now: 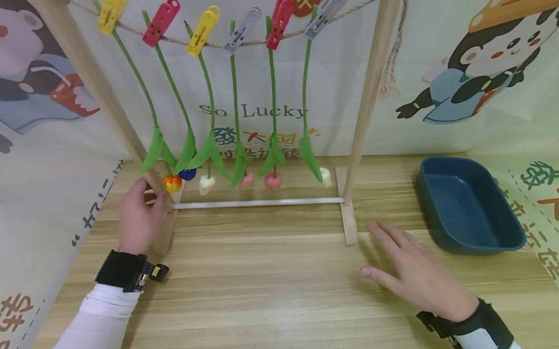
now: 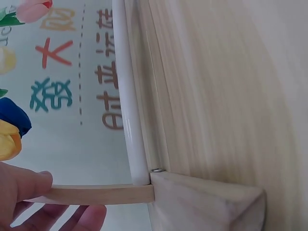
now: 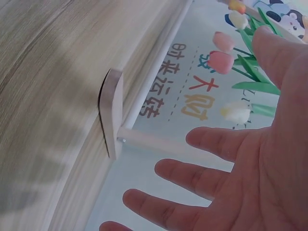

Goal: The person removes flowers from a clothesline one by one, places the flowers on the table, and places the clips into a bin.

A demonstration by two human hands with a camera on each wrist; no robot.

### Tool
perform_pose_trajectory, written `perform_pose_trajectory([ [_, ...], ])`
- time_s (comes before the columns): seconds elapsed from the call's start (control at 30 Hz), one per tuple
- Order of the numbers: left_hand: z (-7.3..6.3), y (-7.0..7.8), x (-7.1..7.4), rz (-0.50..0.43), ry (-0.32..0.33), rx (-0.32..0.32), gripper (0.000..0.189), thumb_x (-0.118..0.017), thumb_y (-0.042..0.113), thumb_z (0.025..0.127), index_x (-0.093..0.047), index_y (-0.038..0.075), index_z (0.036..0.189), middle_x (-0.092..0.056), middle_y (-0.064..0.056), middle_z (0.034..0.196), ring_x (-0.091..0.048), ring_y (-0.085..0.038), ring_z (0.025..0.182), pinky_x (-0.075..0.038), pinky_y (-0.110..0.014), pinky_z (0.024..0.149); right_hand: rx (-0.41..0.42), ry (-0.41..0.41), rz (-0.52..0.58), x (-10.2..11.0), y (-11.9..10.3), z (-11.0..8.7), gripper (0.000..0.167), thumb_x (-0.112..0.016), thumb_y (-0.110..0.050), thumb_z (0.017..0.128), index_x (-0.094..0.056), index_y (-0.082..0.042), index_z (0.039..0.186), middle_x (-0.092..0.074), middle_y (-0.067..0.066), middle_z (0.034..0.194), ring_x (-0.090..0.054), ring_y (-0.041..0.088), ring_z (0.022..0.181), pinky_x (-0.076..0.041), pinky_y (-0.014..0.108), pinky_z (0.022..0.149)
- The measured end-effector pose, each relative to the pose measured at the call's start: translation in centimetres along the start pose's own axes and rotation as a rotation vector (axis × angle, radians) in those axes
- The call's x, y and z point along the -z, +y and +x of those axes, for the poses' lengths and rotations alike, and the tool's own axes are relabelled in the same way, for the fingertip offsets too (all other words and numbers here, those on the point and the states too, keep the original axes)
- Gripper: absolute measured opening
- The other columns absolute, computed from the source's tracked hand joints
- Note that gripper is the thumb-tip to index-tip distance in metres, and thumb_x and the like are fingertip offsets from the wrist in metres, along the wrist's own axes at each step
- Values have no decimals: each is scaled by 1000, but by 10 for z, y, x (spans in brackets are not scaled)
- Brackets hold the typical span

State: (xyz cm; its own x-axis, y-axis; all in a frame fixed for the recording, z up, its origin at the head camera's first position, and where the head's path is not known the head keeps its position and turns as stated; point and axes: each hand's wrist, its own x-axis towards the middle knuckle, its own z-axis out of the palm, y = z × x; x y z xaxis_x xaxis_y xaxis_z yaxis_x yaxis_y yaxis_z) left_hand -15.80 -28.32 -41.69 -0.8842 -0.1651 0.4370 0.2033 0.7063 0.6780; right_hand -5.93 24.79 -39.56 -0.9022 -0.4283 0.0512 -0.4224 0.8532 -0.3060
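Note:
My left hand grips the lower part of the left post of a wooden rack; in the left wrist view thumb and fingers lie on either side of the post. Several artificial tulips hang upside down from the rack's rope, each held by a clothespin. Nearest my left hand are an orange-yellow tulip and a blue tulip. My right hand, fingers spread and holding nothing, is over the table to the right of the rack's right foot.
A white rod joins the rack's feet low over the wooden table. At the right stands a dark blue basin. A printed cloth with cartoon figures and lettering surrounds the back and sides. The right post rises beside the right hand.

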Motion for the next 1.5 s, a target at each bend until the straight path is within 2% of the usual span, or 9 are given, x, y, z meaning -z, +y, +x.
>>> perform_pose_trajectory([
  [0.17, -3, 11, -9, -10, -17, -20, 37, -66, 1, 103, -60, -6, 138, -68, -27, 124, -72, -45, 101, -50, -6, 76, 18, 16, 2, -1, 0, 0, 87, -64, -64, 100, -39, -11, 164, -42, 26, 161, -47, 52, 141, -45, 71, 106],
  [0.27, -6, 19, -14, -21, -28, -23, 35, -67, -1, 101, -61, -7, 135, -68, -27, 123, -72, -45, 101, -62, -26, 78, 27, 20, -3, 0, -1, -1, 87, -65, -63, 100, -40, -9, 163, -43, 26, 160, -49, 52, 140, -46, 71, 105],
  [0.37, -8, 26, -20, -32, -40, -23, 33, -67, -4, 100, -61, -8, 133, -68, -28, 123, -72, -47, 101, -63, -48, 79, 27, 22, -3, 0, -2, -1, 87, -66, -63, 100, -40, -9, 164, -43, 25, 160, -49, 51, 140, -46, 70, 105],
  [0.43, -9, 30, -24, -43, -46, -24, 33, -68, -5, 100, -61, -9, 132, -67, -29, 123, -72, -47, 101, -62, -52, 79, 26, 20, -1, 0, -2, -2, 87, -66, -62, 100, -39, -9, 164, -42, 25, 161, -48, 51, 141, -46, 70, 105],
  [0.67, -12, 41, -38, -70, -71, -29, 34, -69, -6, 99, -61, -8, 132, -67, -28, 121, -72, -46, 100, -63, -54, 79, 21, 11, -1, -2, -3, -2, 86, -67, -61, 100, -40, -9, 163, -43, 24, 161, -48, 52, 140, -46, 71, 105],
  [1.0, -17, 57, -52, -110, -87, -35, 35, -70, -8, 98, -62, -8, 131, -68, -25, 118, -73, -43, 99, -64, -48, 76, 41, 3, -11, -3, -6, -3, 86, -64, -62, 101, -39, -10, 165, -42, 25, 162, -46, 51, 143, -45, 72, 105],
  [1.3, -18, 63, -51, -136, -122, -40, 39, -71, -8, 97, -60, -7, 135, -66, -25, 121, -72, -42, 100, -65, -43, 74, 59, 3, -13, 0, -9, 0, 86, -64, -62, 101, -39, -10, 164, -42, 25, 161, -47, 51, 141, -45, 72, 105],
  [1.43, -19, 64, -47, -129, -145, -39, 47, -69, -8, 97, -56, -5, 142, -64, -25, 125, -69, -42, 106, -65, -47, 79, 118, 30, -12, 9, -13, 6, 87, -67, -60, 100, -39, -8, 164, -44, 24, 161, -52, 49, 138, -48, 69, 104],
  [1.5, -20, 67, -43, -132, -141, -40, 52, -67, -9, 95, -53, -5, 145, -61, -25, 128, -66, -42, 111, -63, -51, 85, 152, 51, -25, 19, -18, 10, 87, -69, -60, 99, -41, -7, 162, -47, 21, 158, -58, 46, 132, -53, 63, 99],
])
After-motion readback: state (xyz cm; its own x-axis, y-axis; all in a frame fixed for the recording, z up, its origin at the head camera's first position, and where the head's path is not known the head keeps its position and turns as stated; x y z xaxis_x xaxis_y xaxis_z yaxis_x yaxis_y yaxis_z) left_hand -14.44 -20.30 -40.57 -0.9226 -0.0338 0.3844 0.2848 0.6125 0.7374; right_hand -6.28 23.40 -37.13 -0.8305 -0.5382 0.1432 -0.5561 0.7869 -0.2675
